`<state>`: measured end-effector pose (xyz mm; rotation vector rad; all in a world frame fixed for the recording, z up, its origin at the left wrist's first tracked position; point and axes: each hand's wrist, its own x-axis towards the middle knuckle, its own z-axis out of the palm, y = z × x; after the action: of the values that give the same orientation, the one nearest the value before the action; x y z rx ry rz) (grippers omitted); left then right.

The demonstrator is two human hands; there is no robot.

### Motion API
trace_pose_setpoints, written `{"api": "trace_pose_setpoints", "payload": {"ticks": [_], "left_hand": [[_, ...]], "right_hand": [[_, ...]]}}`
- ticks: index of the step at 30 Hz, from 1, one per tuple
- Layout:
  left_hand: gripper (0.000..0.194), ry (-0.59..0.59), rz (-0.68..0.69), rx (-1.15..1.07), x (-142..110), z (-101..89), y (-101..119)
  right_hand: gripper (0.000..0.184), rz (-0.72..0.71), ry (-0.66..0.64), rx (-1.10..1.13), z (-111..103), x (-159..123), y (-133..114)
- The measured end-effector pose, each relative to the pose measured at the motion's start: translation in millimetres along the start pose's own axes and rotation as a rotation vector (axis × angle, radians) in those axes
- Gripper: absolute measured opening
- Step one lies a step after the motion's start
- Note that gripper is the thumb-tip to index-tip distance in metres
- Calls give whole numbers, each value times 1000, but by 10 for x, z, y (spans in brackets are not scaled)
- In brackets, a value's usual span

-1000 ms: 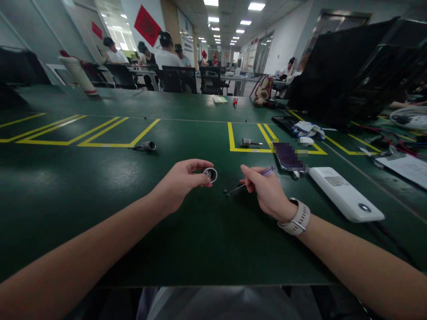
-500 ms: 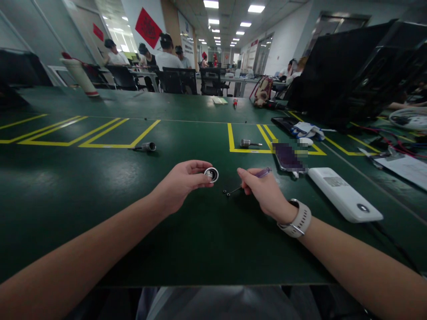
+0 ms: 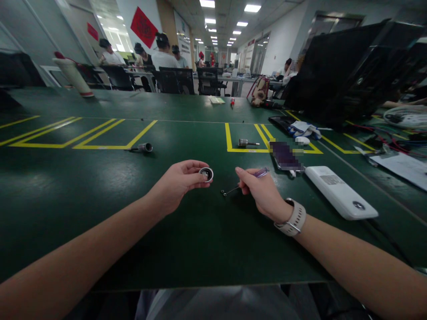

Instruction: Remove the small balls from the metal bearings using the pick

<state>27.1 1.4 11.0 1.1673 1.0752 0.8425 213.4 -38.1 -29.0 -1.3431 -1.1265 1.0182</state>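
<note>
My left hand [image 3: 176, 184] is closed round a small round metal part [image 3: 207, 174], a hollow cup whose open end faces right and towards me, with the thumb at its rim. Something pale shows inside the cup, too small to make out. In my right hand [image 3: 262, 191] is a thin screwdriver [image 3: 261, 173] with a clear purple handle, gripped like a pen. Its shaft slants down to the left, and the tip is at two tiny ring-shaped pieces [image 3: 223, 192] on the green table. The tip seems to touch one of them; I cannot tell for sure.
Beyond my hands lie a metal cylinder with a shaft [image 3: 247, 143] and a dark metal cylinder [image 3: 144, 148]. To the right are a phone [image 3: 285, 155], a white power bank [image 3: 340, 192] with a cable, gloves [image 3: 304, 130] and a clipboard [image 3: 400, 164]. People sit far back.
The whole view has shifted slightly. My left hand and the metal cup have moved a little to the left. The right hand keeps its grip on the screwdriver, its tip still by the rings.
</note>
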Motion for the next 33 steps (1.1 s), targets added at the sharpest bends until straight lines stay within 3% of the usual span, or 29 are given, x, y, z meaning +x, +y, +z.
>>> {"api": "trace_pose_setpoints", "payload": {"ticks": [4,8,14,18,33], "left_hand": [[25,-10,-8,28,-12,13,4],[30,-30,-2,65,-38,19,0],[31,-66,58,143,-81,31,-22],[30,-80,83,165,-109,58,-23],[24,-52,156,256,-138,96,-84]], "right_hand": [[39,-46,0,110,1,-9,1],[39,-244,-7,157,-14,-85,-49],[33,-668,-60,-213,-26,-277,-169],[23,-871,-129,-356,3,-314,-172],[26,-1082,-181,-594,83,-377,-186]]}}
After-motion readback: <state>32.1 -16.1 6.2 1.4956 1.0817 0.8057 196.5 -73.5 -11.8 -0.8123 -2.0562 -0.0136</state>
